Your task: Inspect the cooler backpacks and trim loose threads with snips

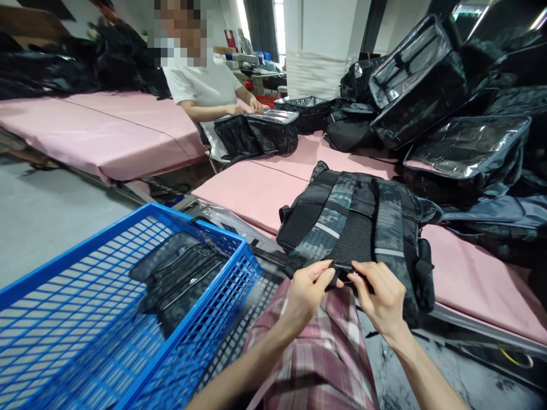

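A dark camouflage backpack (pixel 352 242) lies on the pink-covered table with its shoulder straps and mesh back panel facing up. At its near edge, my left hand (pixel 311 285) has its fingers pinched on a black strap. Just to the right, my right hand (pixel 380 293) is closed on a small dark piece at the same edge, perhaps a strap end or buckle; its exact shape is too small to tell. The fingertips of both hands are a short distance apart.
A blue crate (pixel 149 209) at the left holds a folded dark bag (pixel 183 279). Silver-lined bags (pixel 470 145) are piled at the right. Across the pink table (pixel 256 188), a person in a white shirt (pixel 200 85) handles another bag (pixel 273 131). A second pink table (pixel 106 128) stands at the left.
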`<act>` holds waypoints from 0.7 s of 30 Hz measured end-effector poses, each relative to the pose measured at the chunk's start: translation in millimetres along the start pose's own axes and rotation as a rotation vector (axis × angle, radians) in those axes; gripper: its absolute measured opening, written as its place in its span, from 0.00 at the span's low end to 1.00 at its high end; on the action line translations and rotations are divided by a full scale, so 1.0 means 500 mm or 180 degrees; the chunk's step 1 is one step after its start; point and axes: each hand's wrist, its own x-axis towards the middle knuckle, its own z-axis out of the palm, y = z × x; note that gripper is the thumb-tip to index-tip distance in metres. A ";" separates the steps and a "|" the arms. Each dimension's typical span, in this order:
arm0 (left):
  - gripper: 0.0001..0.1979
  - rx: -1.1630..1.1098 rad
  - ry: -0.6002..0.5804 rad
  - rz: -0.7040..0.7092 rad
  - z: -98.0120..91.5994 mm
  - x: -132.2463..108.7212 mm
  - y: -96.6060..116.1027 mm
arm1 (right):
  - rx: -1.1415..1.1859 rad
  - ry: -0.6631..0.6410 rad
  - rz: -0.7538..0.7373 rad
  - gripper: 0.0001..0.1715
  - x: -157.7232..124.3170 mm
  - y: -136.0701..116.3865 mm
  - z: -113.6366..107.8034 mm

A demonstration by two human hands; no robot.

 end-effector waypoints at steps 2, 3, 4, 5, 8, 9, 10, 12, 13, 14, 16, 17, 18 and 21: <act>0.15 0.0075 0.0028 0.0061 0.003 -0.003 0.007 | 0.0033 0.0014 0.0005 0.08 -0.001 0.004 0.001; 0.15 0.0108 0.0027 0.0077 0.004 -0.004 0.009 | 0.0139 0.0017 0.0098 0.07 -0.002 0.007 0.001; 0.14 0.0129 0.0014 0.0083 0.004 -0.004 0.011 | 0.0290 0.0024 0.0249 0.06 -0.003 0.009 0.001; 0.14 0.0136 -0.0003 0.0082 0.004 -0.005 0.012 | 0.0448 0.0027 0.0424 0.06 -0.004 0.011 0.000; 0.15 0.0164 -0.0024 0.0077 0.004 -0.005 0.010 | 0.0649 -0.0005 0.0694 0.06 -0.006 0.012 -0.003; 0.15 0.0194 -0.0020 0.0088 0.004 -0.005 0.007 | 0.0609 -0.0038 0.0636 0.07 -0.006 0.011 -0.005; 0.16 0.0236 -0.0022 0.0102 0.003 -0.005 0.005 | 0.0558 -0.0079 0.0545 0.07 -0.006 0.011 -0.006; 0.16 0.0314 -0.0044 0.0150 0.002 -0.005 -0.001 | 0.0568 -0.0164 0.0482 0.06 -0.003 0.010 -0.008; 0.15 0.0341 -0.0064 0.0185 0.001 -0.005 -0.004 | 0.0663 -0.0180 0.0572 0.06 -0.001 0.010 -0.008; 0.15 0.0368 -0.0077 0.0224 0.001 -0.006 -0.006 | 0.0809 -0.0183 0.0732 0.06 0.001 0.010 -0.008; 0.14 0.0449 -0.0083 0.0315 0.002 -0.007 -0.008 | 0.1155 -0.0217 0.1091 0.07 0.008 0.008 -0.005; 0.14 0.0510 -0.0065 0.0378 0.003 -0.008 -0.009 | 0.1298 -0.0270 0.1190 0.07 0.012 0.006 -0.003; 0.14 0.0591 -0.0048 0.0452 0.004 -0.009 -0.010 | 0.1405 -0.0339 0.1201 0.08 0.015 0.004 0.000; 0.13 0.0937 0.0038 0.0730 -0.001 -0.010 -0.011 | 0.1602 -0.0432 0.0975 0.02 0.023 -0.004 0.007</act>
